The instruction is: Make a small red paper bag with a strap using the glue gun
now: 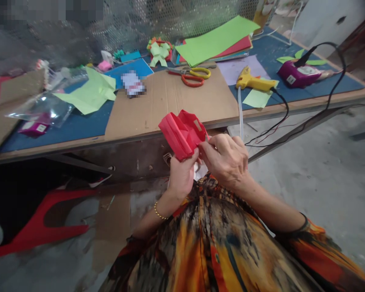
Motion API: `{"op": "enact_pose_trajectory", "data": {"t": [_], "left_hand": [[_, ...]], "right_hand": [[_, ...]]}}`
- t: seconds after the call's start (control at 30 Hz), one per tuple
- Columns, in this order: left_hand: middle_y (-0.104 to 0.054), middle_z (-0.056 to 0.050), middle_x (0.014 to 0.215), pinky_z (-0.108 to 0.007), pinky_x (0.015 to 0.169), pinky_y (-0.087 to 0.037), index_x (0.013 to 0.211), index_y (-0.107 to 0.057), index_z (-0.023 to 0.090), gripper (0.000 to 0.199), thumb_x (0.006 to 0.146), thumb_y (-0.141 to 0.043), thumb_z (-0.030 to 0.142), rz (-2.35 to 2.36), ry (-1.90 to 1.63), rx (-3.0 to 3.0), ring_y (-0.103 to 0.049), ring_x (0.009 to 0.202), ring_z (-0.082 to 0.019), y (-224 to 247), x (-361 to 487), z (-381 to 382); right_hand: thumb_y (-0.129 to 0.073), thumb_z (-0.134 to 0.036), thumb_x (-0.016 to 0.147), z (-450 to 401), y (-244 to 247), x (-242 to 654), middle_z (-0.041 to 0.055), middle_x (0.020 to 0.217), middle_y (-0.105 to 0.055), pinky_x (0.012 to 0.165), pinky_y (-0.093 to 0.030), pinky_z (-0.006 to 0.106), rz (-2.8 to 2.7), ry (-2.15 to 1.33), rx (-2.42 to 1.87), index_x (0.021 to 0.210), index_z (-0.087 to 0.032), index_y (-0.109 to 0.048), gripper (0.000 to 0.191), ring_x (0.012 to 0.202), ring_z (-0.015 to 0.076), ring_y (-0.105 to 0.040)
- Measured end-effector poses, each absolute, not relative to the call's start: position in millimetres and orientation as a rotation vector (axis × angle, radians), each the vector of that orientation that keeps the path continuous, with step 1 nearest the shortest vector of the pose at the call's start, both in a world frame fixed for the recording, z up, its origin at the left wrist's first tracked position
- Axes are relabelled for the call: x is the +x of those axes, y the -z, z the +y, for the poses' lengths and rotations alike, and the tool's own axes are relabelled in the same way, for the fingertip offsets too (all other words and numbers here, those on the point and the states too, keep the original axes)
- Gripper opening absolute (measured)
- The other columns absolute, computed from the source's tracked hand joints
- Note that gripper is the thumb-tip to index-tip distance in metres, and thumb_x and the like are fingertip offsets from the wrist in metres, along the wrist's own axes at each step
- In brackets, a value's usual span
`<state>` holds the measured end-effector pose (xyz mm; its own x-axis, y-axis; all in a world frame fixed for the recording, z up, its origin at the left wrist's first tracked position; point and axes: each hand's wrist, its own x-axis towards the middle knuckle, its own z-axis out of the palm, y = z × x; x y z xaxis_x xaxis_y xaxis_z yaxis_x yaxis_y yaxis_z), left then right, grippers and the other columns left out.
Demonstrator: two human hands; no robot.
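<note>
A folded red paper piece (pixel 179 138), shaped like a small open box with several flaps, is held up just in front of the table's edge. My left hand (pixel 182 174) grips its lower edge from below, thumb pressed on the near side. At its right lower corner, the fingers of my right hand (pixel 225 156) pinch the paper. A small pale strip shows on the upper right flap. Beyond the paper, a sheet of brown cardboard (pixel 158 105) lies on the table, with scissors (pixel 197 77) with red and yellow handles on it.
A yellow glue gun (pixel 252 81) with a clear glue stick rests at the right edge, its black cord leading to a purple power strip (pixel 298 75). Green paper sheets (pixel 219 40) are stacked behind. Crumpled light green paper (pixel 91 91) lies left. A red stool (pixel 45 223) stands below.
</note>
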<state>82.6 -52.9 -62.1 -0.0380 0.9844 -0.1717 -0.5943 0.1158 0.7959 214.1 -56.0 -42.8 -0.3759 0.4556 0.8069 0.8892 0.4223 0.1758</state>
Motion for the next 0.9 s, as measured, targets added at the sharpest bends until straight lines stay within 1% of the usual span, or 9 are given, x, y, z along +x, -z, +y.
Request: {"op": "enact_pose_trajectory", "data": {"t": [0.07, 0.13, 0.2, 0.33, 0.43, 0.57, 0.7, 0.8, 0.9], "left_hand": [[-0.068, 0.004, 0.075, -0.027, 0.076, -0.054, 0.075, -0.071, 0.019, 0.049, 0.050, -0.108, 0.041, 0.914, -1.451, 0.612, -0.060, 0.069, -0.010, 63, 85, -50], [-0.062, 0.006, 0.067, -0.027, 0.069, -0.050, 0.070, -0.066, 0.020, 0.052, 0.051, -0.106, 0.047, 0.984, -1.484, 0.652, -0.053, 0.063, -0.010, 65, 85, -49], [-0.059, 0.006, 0.063, -0.027, 0.066, -0.048, 0.068, -0.063, 0.020, 0.054, 0.052, -0.105, 0.050, 1.072, -1.487, 0.708, -0.051, 0.061, -0.010, 67, 85, -49], [-0.062, 0.004, 0.069, -0.029, 0.070, -0.050, 0.072, -0.066, 0.019, 0.053, 0.052, -0.103, 0.051, 1.157, -1.476, 0.768, -0.055, 0.066, -0.012, 70, 82, -49], [-0.065, 0.003, 0.071, -0.028, 0.069, -0.051, 0.071, -0.067, 0.018, 0.052, 0.049, -0.104, 0.048, 1.165, -1.483, 0.747, -0.057, 0.067, -0.012, 69, 81, -50], [-0.067, 0.003, 0.072, -0.026, 0.066, -0.051, 0.070, -0.069, 0.017, 0.052, 0.046, -0.105, 0.046, 1.164, -1.482, 0.728, -0.056, 0.066, -0.011, 68, 81, -51], [-0.068, 0.002, 0.074, -0.026, 0.068, -0.053, 0.071, -0.072, 0.017, 0.050, 0.044, -0.107, 0.039, 1.128, -1.497, 0.706, -0.058, 0.068, -0.011, 67, 81, -51], [-0.069, 0.001, 0.072, -0.027, 0.069, -0.055, 0.070, -0.071, 0.017, 0.048, 0.046, -0.106, 0.040, 1.126, -1.513, 0.706, -0.060, 0.067, -0.012, 66, 82, -50], [-0.068, 0.001, 0.067, -0.028, 0.064, -0.054, 0.067, -0.070, 0.018, 0.046, 0.050, -0.104, 0.044, 1.130, -1.516, 0.739, -0.060, 0.062, -0.013, 63, 83, -50]], "right_hand": [[-0.060, -0.013, 0.106, -58, 43, 214, 0.0047, 0.081, -0.060, 0.070, -0.029, 0.038, -2.005, 0.780, -1.127, 0.079, -0.021, -0.066, 0.029, 0.077, 0.0195, -0.048], [-0.057, -0.012, 0.106, -59, 44, 214, 0.0051, 0.082, -0.060, 0.070, -0.029, 0.038, -2.029, 0.730, -1.135, 0.077, -0.022, -0.065, 0.032, 0.077, 0.0199, -0.049], [-0.055, -0.015, 0.107, -59, 45, 215, 0.0058, 0.083, -0.061, 0.070, -0.030, 0.039, -2.057, 0.639, -1.164, 0.078, -0.023, -0.065, 0.031, 0.078, 0.0209, -0.050], [-0.056, -0.022, 0.107, -57, 48, 219, 0.0072, 0.087, -0.062, 0.071, -0.032, 0.039, -2.067, 0.423, -1.208, 0.083, -0.022, -0.067, 0.026, 0.080, 0.0221, -0.051], [-0.057, -0.020, 0.105, -55, 50, 220, 0.0068, 0.088, -0.062, 0.072, -0.035, 0.038, -2.053, 0.377, -1.206, 0.085, -0.022, -0.069, 0.023, 0.080, 0.0219, -0.052], [-0.059, -0.024, 0.104, -51, 53, 219, 0.0064, 0.088, -0.061, 0.071, -0.039, 0.036, -1.985, 0.317, -1.211, 0.085, -0.022, -0.070, 0.022, 0.079, 0.0213, -0.054], [-0.059, -0.023, 0.103, -49, 54, 218, 0.0063, 0.090, -0.061, 0.069, -0.044, 0.035, -1.917, 0.205, -1.175, 0.091, -0.021, -0.071, 0.017, 0.081, 0.0209, -0.057], [-0.059, -0.023, 0.103, -51, 50, 220, 0.0067, 0.091, -0.061, 0.071, -0.042, 0.036, -1.952, 0.175, -1.209, 0.091, -0.022, -0.071, 0.017, 0.083, 0.0219, -0.057], [-0.059, -0.025, 0.105, -54, 44, 222, 0.0076, 0.094, -0.063, 0.073, -0.039, 0.037, -2.011, 0.229, -1.219, 0.091, -0.022, -0.072, 0.019, 0.086, 0.0228, -0.055]]}}
